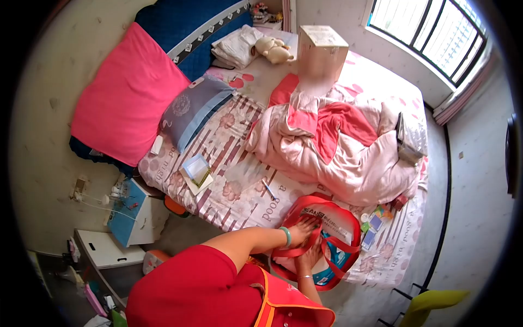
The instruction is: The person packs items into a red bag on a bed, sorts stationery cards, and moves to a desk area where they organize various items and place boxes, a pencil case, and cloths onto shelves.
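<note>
A red-trimmed bag (353, 240) with red straps stands at the bed's near edge, its top open. Inside show a white printed package (333, 218) and a blue package (339, 256). My left hand (303, 231), with a green bangle at the wrist, lies on the white package, fingers spread. Just below it my right hand (309, 258), wearing a thin bracelet, reaches into the bag with its fingers stretched out. A red strap crosses close to both hands and hides part of the right fingers.
A crumpled pink quilt (348, 163) covers the bed beyond the bag. A box (322, 52) stands farther back. Small colourful packets (372, 223) lie right of the bag, and a pen-like stick (268, 189) lies left. An open small box (197, 170) sits near the pillow (190, 111).
</note>
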`<act>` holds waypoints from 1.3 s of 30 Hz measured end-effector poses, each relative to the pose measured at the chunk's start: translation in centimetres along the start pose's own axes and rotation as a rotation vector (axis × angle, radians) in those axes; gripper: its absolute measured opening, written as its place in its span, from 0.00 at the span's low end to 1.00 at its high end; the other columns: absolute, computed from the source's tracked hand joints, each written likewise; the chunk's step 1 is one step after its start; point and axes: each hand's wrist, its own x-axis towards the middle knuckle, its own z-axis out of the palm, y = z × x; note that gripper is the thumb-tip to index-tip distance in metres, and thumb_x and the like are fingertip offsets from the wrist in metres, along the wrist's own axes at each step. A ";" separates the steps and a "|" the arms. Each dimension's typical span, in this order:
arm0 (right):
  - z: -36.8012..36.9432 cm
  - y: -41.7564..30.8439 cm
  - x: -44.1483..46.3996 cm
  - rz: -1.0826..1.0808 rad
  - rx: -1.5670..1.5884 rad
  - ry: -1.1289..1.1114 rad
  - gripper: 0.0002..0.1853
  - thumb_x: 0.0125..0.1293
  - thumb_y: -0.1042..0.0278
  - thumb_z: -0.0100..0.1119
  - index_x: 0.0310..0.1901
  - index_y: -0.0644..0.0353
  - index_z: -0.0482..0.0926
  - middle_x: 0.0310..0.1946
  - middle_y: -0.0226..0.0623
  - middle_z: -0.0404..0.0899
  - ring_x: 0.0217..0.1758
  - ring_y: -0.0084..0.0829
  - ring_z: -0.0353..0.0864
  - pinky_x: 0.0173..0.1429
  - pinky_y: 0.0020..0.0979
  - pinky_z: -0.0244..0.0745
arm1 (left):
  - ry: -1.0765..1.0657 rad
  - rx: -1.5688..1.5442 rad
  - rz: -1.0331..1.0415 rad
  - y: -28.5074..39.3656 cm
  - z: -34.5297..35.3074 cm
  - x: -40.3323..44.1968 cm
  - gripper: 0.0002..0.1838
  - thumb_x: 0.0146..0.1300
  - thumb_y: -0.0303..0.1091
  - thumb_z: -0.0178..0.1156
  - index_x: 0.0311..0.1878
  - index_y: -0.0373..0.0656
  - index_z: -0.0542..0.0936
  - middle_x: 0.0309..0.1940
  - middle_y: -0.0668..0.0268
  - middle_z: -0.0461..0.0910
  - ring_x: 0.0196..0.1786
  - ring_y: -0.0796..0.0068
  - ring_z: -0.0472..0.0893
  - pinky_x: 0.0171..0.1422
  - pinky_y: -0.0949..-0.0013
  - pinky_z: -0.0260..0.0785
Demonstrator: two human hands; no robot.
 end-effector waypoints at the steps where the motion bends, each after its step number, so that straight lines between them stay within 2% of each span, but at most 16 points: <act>1: -1.1 -0.4 0.4 -0.014 0.044 0.023 0.33 0.56 0.55 0.55 0.62 0.58 0.62 0.63 0.45 0.60 0.66 0.45 0.59 0.68 0.48 0.49 | 0.070 0.000 0.026 -0.3 0.3 -0.2 0.40 0.53 0.42 0.56 0.65 0.27 0.56 0.69 0.45 0.47 0.73 0.50 0.46 0.75 0.53 0.33; 3: -2.6 1.2 -0.3 -0.053 0.233 0.011 0.28 0.56 0.60 0.56 0.58 0.59 0.66 0.60 0.45 0.64 0.63 0.46 0.62 0.66 0.46 0.52 | 0.239 0.095 0.073 -0.3 0.9 -1.6 0.43 0.51 0.48 0.59 0.62 0.25 0.59 0.67 0.42 0.50 0.71 0.48 0.49 0.74 0.53 0.37; 5: -6.1 0.5 -0.8 -0.111 0.478 0.164 0.18 0.55 0.72 0.57 0.50 0.61 0.74 0.51 0.44 0.74 0.56 0.46 0.70 0.64 0.42 0.58 | 0.087 0.058 0.169 1.5 -3.3 -5.7 0.48 0.46 0.57 0.63 0.60 0.25 0.63 0.66 0.40 0.51 0.71 0.45 0.47 0.74 0.51 0.37; 7: -8.9 0.7 -1.6 -0.028 0.252 0.292 0.22 0.54 0.75 0.56 0.53 0.61 0.71 0.54 0.46 0.70 0.60 0.45 0.66 0.65 0.42 0.57 | -0.062 -0.065 0.207 2.7 -4.3 -7.9 0.51 0.48 0.62 0.60 0.60 0.23 0.61 0.66 0.39 0.50 0.71 0.45 0.47 0.73 0.53 0.39; 9: -8.2 1.9 -2.2 0.037 0.075 0.398 0.24 0.53 0.73 0.57 0.55 0.61 0.70 0.55 0.49 0.68 0.60 0.46 0.66 0.64 0.43 0.57 | 0.143 -0.282 0.240 3.6 -1.8 -9.8 0.51 0.51 0.64 0.57 0.60 0.22 0.61 0.65 0.37 0.52 0.70 0.45 0.50 0.73 0.54 0.41; 11: -6.5 4.3 -3.2 0.081 0.042 0.183 0.27 0.53 0.71 0.58 0.57 0.61 0.68 0.57 0.51 0.66 0.61 0.47 0.64 0.63 0.44 0.57 | 0.012 -0.342 0.250 4.6 -3.4 -10.7 0.49 0.53 0.66 0.54 0.60 0.23 0.61 0.64 0.37 0.54 0.69 0.45 0.53 0.71 0.55 0.46; 13: -7.0 3.8 -3.1 0.140 -0.098 0.177 0.22 0.53 0.71 0.58 0.52 0.62 0.72 0.54 0.50 0.70 0.59 0.47 0.66 0.61 0.42 0.60 | -0.468 -0.788 0.134 5.0 -6.0 -11.9 0.47 0.55 0.64 0.54 0.61 0.27 0.62 0.64 0.39 0.56 0.67 0.45 0.56 0.67 0.54 0.54; 15: -7.5 3.9 -2.3 0.263 -0.010 -0.030 0.14 0.53 0.70 0.58 0.43 0.62 0.75 0.45 0.49 0.75 0.52 0.44 0.73 0.54 0.40 0.66 | -0.416 -0.686 0.168 4.5 -5.6 -12.8 0.44 0.53 0.59 0.59 0.62 0.31 0.62 0.62 0.41 0.61 0.64 0.45 0.63 0.61 0.56 0.62; 17: -7.9 3.0 -2.0 0.203 0.074 0.073 0.08 0.54 0.72 0.56 0.36 0.63 0.75 0.34 0.47 0.79 0.39 0.44 0.78 0.43 0.39 0.72 | 0.171 -0.153 0.316 3.3 -1.7 -12.1 0.41 0.49 0.50 0.65 0.60 0.32 0.64 0.57 0.44 0.67 0.57 0.46 0.70 0.57 0.57 0.65; 21: -8.4 2.4 -2.4 0.059 0.442 0.117 0.06 0.57 0.74 0.53 0.36 0.64 0.75 0.22 0.41 0.77 0.24 0.38 0.76 0.29 0.33 0.70 | 0.015 -0.193 0.178 1.3 1.6 -10.1 0.12 0.50 0.34 0.58 0.36 0.37 0.78 0.33 0.52 0.79 0.36 0.51 0.80 0.38 0.55 0.72; 23: -10.4 1.2 -2.4 0.289 0.661 -0.022 0.06 0.59 0.72 0.54 0.36 0.65 0.75 0.23 0.39 0.77 0.24 0.27 0.76 0.29 0.27 0.69 | 0.012 -0.249 0.193 1.5 -0.1 -11.6 0.09 0.49 0.34 0.57 0.28 0.37 0.79 0.27 0.51 0.79 0.32 0.50 0.80 0.35 0.53 0.71; 25: -14.0 -1.5 -2.2 0.305 0.751 0.045 0.05 0.63 0.71 0.53 0.37 0.63 0.75 0.21 0.28 0.72 0.23 0.18 0.71 0.28 0.21 0.66 | -0.067 -0.319 0.130 2.7 -1.0 -11.8 0.11 0.50 0.32 0.57 0.35 0.37 0.78 0.31 0.53 0.80 0.32 0.56 0.81 0.34 0.55 0.71; 27: -15.9 -1.1 -2.2 0.338 0.909 0.110 0.06 0.63 0.70 0.54 0.38 0.63 0.74 0.22 0.27 0.72 0.23 0.18 0.70 0.27 0.19 0.65 | 0.289 -0.998 0.260 4.0 -1.5 -12.1 0.15 0.53 0.30 0.55 0.44 0.37 0.75 0.33 0.58 0.80 0.33 0.66 0.80 0.35 0.60 0.70; 29: -18.1 -2.5 -2.0 0.403 1.125 0.177 0.05 0.63 0.69 0.54 0.38 0.61 0.74 0.23 0.24 0.71 0.22 0.15 0.69 0.26 0.17 0.64 | 0.040 -1.560 0.025 5.3 -6.0 -13.4 0.18 0.57 0.30 0.53 0.51 0.36 0.70 0.35 0.62 0.78 0.36 0.75 0.76 0.38 0.67 0.69; 33: -20.2 -2.6 1.0 0.376 1.011 0.161 0.05 0.64 0.67 0.53 0.36 0.58 0.73 0.20 0.22 0.66 0.21 0.13 0.63 0.26 0.17 0.60 | 0.615 -1.535 -0.052 4.0 -10.7 -13.2 0.12 0.59 0.31 0.55 0.44 0.36 0.71 0.32 0.66 0.75 0.35 0.81 0.73 0.38 0.74 0.68; 39: -25.8 -8.3 3.6 0.287 1.183 0.287 0.06 0.65 0.66 0.53 0.33 0.58 0.72 0.16 0.19 0.59 0.18 0.11 0.55 0.23 0.17 0.52 | 0.634 -1.550 0.003 2.1 -17.5 -18.8 0.08 0.61 0.29 0.53 0.41 0.37 0.68 0.32 0.69 0.72 0.36 0.84 0.71 0.41 0.77 0.66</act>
